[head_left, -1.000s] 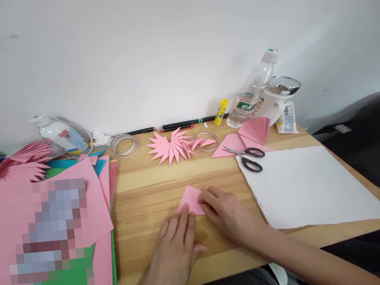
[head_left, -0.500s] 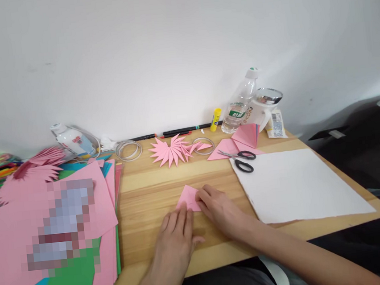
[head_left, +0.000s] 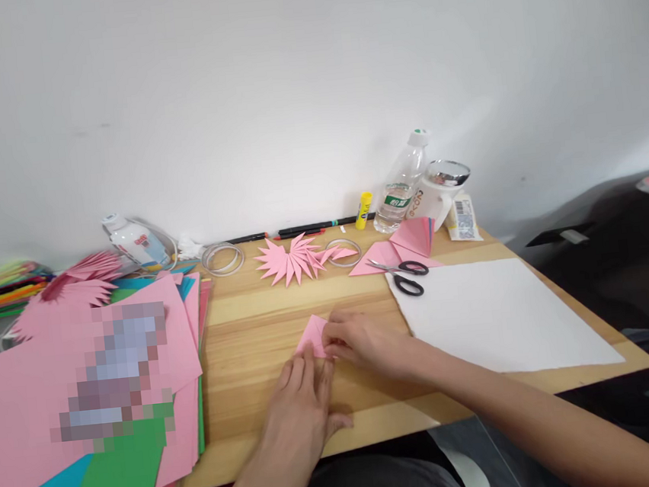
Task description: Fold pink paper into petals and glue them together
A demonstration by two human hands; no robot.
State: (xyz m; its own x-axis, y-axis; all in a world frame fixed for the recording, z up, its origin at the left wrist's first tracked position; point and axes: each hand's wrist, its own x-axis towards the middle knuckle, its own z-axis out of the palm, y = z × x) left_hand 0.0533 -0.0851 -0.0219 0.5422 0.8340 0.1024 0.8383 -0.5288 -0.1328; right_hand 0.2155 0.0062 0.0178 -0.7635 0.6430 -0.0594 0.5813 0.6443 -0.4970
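Observation:
A small folded piece of pink paper (head_left: pixel 311 333) lies on the wooden table in front of me. My left hand (head_left: pixel 299 403) rests flat with its fingers stretched, the fingertips pressing on the paper's lower left edge and the thumb held apart. From the right, my right hand (head_left: pixel 362 339) grips the paper's right side between bent fingers and thumb. Those fingers hide that edge and part of the fold.
Past the hands lie a pink pleated paper fan (head_left: pixel 289 260), a tape roll (head_left: pixel 343 252), black-handled scissors (head_left: pixel 409 277) and folded pink paper (head_left: pixel 413 238). A white sheet (head_left: pixel 504 318) is at the right, stacked coloured paper (head_left: pixel 123 485) at the left. A water bottle (head_left: pixel 397 198) stands behind.
My right hand has moved slightly left over the paper, covering more of its right side. My left hand stays on the lower edge. The whole view has shifted a little.

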